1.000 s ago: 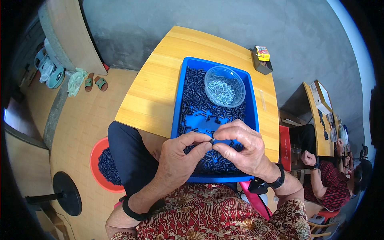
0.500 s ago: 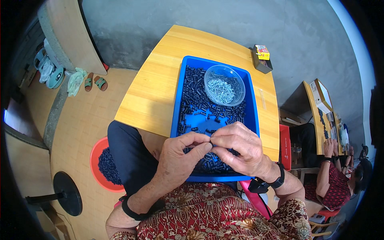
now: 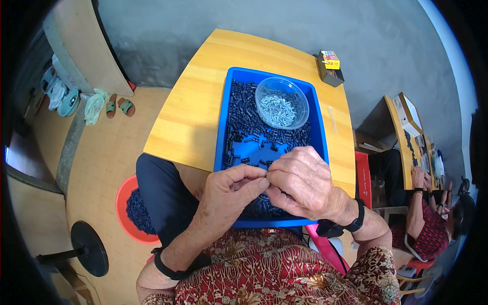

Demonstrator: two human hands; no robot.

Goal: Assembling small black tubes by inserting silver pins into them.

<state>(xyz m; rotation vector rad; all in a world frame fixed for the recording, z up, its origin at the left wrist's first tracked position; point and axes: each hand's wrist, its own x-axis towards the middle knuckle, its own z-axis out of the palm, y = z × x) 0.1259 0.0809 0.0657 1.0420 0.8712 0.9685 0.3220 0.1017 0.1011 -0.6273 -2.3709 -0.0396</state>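
Nearest edge: a red and cream patterned shirt filled the foreground.
Left hand: its thumb and index finger were pinched together over the near part of a blue tray; whatever lay between the tips was hidden.
Right hand: its fingers were curled down and closed in, their tips meeting those of the left hand; what they gripped could not be told.
Short black pieces: these lay loose in the tray, below both hands and beyond them, around a bare patch just past the fingertips.
Clear round bowl: it rested in the far right part of the tray, beyond the right hand, holding small silvery pieces.
Table: yellow wood bore the tray and, at the far right corner, a dark box topped by a yellow pack.
Floor, left: a red basin held dark pieces; green sandals lay farther off.
Far right: a co-worker sat at a second table.
Background: a grey wall.
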